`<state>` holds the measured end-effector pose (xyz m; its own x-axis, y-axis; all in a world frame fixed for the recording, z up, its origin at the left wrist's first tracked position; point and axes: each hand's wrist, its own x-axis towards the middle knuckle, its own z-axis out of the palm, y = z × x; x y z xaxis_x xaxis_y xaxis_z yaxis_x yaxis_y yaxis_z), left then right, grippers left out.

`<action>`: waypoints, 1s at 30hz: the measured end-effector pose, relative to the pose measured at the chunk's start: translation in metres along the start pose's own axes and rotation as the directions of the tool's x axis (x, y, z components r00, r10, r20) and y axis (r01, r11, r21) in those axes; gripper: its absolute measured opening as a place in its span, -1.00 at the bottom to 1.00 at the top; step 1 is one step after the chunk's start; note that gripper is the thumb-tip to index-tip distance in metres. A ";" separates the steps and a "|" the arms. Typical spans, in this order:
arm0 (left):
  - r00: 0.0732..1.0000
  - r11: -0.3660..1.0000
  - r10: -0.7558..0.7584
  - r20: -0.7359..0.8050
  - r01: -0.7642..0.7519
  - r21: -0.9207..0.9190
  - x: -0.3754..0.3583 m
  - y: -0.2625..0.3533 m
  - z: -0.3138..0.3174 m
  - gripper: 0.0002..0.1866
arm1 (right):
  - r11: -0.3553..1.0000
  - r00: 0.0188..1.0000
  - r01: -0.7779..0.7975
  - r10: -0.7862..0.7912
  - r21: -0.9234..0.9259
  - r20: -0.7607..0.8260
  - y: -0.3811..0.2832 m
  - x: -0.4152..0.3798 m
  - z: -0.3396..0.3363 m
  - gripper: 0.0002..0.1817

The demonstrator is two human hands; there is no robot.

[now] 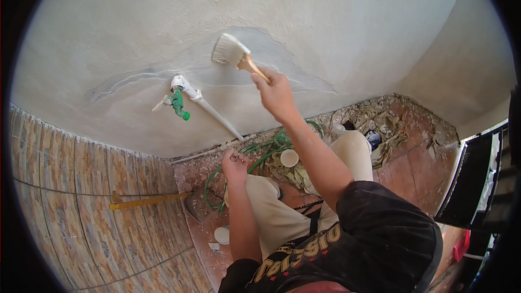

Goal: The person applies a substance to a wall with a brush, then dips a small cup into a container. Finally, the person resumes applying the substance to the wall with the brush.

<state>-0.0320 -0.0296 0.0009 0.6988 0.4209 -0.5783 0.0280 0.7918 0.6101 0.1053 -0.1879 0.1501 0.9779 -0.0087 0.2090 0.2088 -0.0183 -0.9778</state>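
Observation:
My right hand [278, 95] is closed round the wooden handle of a wide paintbrush [230, 51]. Its pale bristles are at the wall, over a grey damp-looking patch [260, 49]. To the left of the brush, a green tap [178, 103] sticks out from a white fitting, and a white pipe [220, 119] slants down from there to the floor. My left hand [235, 167] is lower down near my knee, its fingers curled; whether anything is in them cannot be made out. A green hose [260, 157] lies beside it.
A white cup [289, 157] stands by crumpled cloth [380, 125] and debris along the wall's foot. Another white container [222, 234] is on the red tiled floor [410, 173]. A yellow bar [146, 201] lies at the left, by stone-patterned tiles [92, 184]. Black framing [467, 184] stands at the right.

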 end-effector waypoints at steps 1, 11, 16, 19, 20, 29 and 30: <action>1.000 1.000 -0.002 -0.002 0.002 0.011 0.001 0.000 -0.005 -0.84 | 1.000 1.000 -0.008 0.008 0.005 -0.007 0.015 -0.003 -0.006 -0.70; 0.998 0.998 -0.058 -0.010 0.058 0.024 0.007 0.000 -0.001 -0.86 | 0.585 0.482 -0.548 0.805 0.598 -0.346 0.224 -0.030 -0.075 -0.87; 0.996 0.994 -0.078 -0.044 0.081 0.068 0.006 -0.001 0.006 -0.86 | 0.864 0.843 -0.408 0.481 0.296 -0.240 0.115 -0.031 -0.037 -0.66; 0.994 0.991 -0.107 -0.005 0.107 0.080 0.006 -0.005 0.006 -0.86 | 0.932 0.940 -0.315 0.333 0.176 -0.080 0.092 -0.033 -0.030 -0.62; 0.996 0.993 -0.086 -0.036 0.089 0.081 0.003 -0.004 0.007 -0.86 | 0.943 0.957 -0.284 0.289 0.172 -0.002 0.092 -0.028 -0.031 -0.63; 0.994 0.992 -0.065 -0.084 0.073 0.104 0.002 -0.002 0.009 -0.87 | 0.683 0.581 -0.421 0.708 0.597 -0.400 0.211 -0.006 -0.117 -0.74; 0.994 0.993 -0.068 -0.080 0.076 0.094 0.002 -0.002 0.008 -0.87 | 0.661 0.450 -0.397 0.745 0.637 -0.492 0.222 -0.004 -0.121 -0.75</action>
<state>-0.0256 -0.0340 0.0027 0.6360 0.3998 -0.6600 0.1476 0.7765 0.6126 0.1465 -0.3126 -0.0654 0.5894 -0.5098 -0.6267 -0.2424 0.6285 -0.7391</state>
